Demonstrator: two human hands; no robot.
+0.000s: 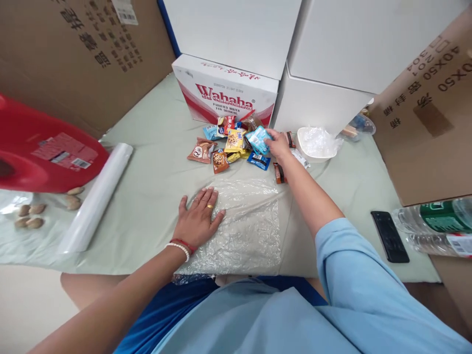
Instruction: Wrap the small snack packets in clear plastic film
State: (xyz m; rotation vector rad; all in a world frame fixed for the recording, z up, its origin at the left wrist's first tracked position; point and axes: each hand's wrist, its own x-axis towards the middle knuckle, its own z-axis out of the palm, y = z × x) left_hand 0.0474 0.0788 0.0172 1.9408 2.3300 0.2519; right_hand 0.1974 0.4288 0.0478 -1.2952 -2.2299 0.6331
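Your right hand pinches the light blue packet, which pokes out left from its fingertips toward the table's far edge, beyond the clear sheet where your left hand lies flat, fingers spread, nearer the front edge.

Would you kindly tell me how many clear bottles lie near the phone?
2: the green-labelled bottle at the right edge and the paler-labelled bottle on its near side. Others may be hidden.
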